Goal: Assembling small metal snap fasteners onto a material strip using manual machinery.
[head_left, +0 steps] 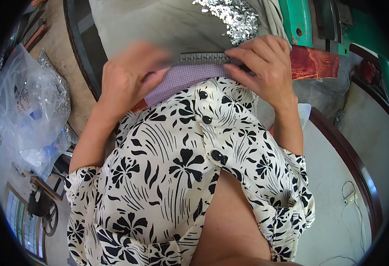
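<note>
A narrow grey strip with a row of small slots or teeth (203,57) lies crosswise in front of me, along the edge of a purple checked cloth (183,80) on my lap. At the strip's left end is my left hand (130,75), its fingertips smeared by motion. My right hand (265,62) is closed at the strip's right end, index finger above and thumb below; what lies between them is hidden. Beyond it, a heap of small shiny silver metal pieces (236,20) rests on a grey cloth (145,22).
Green metal machinery (296,22) and a reddish wooden board (316,62) stand at the right. A clear plastic bag (28,111) with silver pieces is at the left. Lower left stands a dark machine with a handwheel (50,219). A white socket with cords (349,198) lies lower right.
</note>
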Motion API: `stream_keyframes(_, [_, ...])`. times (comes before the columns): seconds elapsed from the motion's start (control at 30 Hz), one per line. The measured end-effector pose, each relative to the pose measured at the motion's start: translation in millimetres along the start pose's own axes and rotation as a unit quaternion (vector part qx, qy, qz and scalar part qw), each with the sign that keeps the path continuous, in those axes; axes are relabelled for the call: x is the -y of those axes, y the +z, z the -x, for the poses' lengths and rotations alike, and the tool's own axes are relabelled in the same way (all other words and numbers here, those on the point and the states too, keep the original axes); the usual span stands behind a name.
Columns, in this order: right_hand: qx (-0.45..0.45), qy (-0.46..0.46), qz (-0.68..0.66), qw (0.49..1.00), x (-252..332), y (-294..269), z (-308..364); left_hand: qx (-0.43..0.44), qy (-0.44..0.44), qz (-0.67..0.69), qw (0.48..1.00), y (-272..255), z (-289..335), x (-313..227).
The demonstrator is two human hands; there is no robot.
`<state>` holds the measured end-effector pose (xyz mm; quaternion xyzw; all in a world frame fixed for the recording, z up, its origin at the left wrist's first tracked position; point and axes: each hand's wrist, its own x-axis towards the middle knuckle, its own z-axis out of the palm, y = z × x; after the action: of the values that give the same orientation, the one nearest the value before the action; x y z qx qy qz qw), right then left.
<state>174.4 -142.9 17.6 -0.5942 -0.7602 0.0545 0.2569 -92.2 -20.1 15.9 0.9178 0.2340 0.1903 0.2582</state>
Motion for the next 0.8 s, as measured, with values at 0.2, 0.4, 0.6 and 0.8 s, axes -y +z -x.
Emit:
stream_keyframes(0.2, [0.006,-0.013,-0.008,1.000,-7.1,11.3,-9.2,0.038,-0.048,-0.004,0.998,1.9,-0.7,8.0])
stream_keyframes(0.4, [0.028,-0.003,-0.013,1.000,-5.9,7.2,-10.2,0.008,0.019,-0.007,1.000,1.5,-13.0,0.8])
stream_keyframes(0.6, [0.045,-0.007,-0.013,0.999,-5.3,4.2,-15.4,-0.005,0.059,-0.003,0.998,23.9,-28.8,-7.0])
stream_keyframes(0.8, [0.045,-0.015,-0.018,0.999,-6.0,2.5,-18.7,0.016,0.046,-0.016,0.999,25.0,-31.4,-10.7])
